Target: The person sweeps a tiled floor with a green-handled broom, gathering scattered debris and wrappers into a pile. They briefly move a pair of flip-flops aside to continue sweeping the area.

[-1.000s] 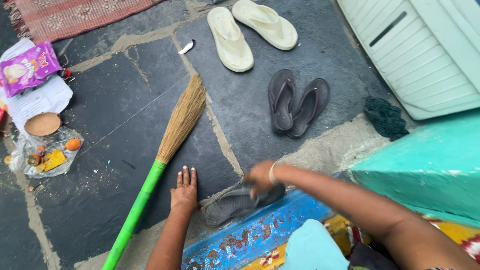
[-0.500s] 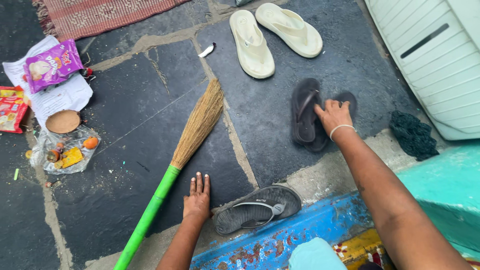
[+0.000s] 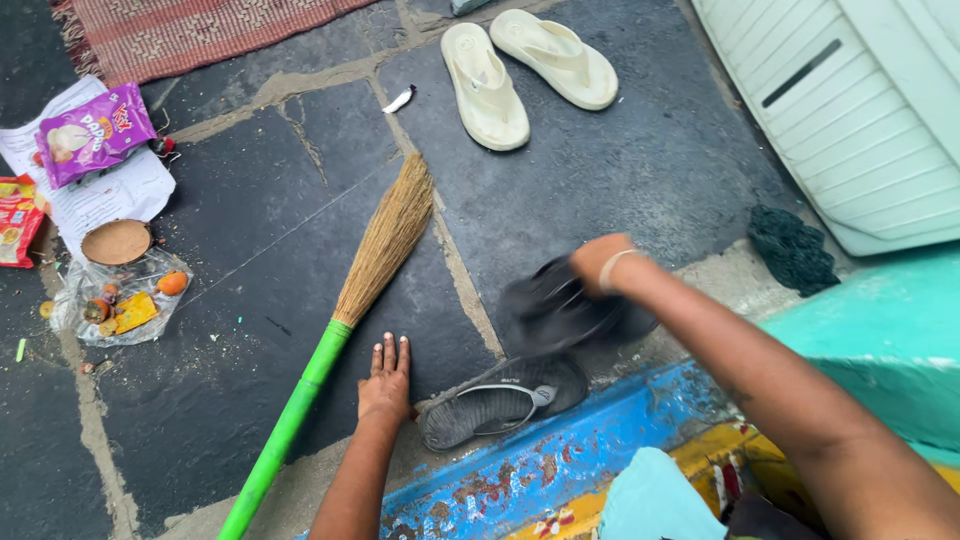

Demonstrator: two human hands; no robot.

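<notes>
My right hand (image 3: pixel 598 262) grips a pair of dark flip-flops (image 3: pixel 560 308), blurred by motion, just above the stone floor. Below them a grey flip-flop (image 3: pixel 500 400) with pale straps lies against the blue painted step (image 3: pixel 560 460). My left hand (image 3: pixel 385 383) rests flat on the dark stone, fingers spread, between that grey flip-flop and the green handle of a straw broom (image 3: pixel 340 320). A pair of cream sandals (image 3: pixel 520 65) lies further away at the top.
A white slatted panel (image 3: pixel 860 110) leans at the top right beside a turquoise ledge (image 3: pixel 880 330) and a dark scrubber cloth (image 3: pixel 793 248). At the left lie snack packets (image 3: pixel 90 130), paper, a brown lid (image 3: pixel 115 241) and a plastic bag of scraps (image 3: pixel 120 300). A red mat (image 3: pixel 200 30) lies at the top.
My right hand left the grey flip-flop by the step, reached out to the dark pair, took hold of it and pulled it back toward the step. My left hand stayed flat.
</notes>
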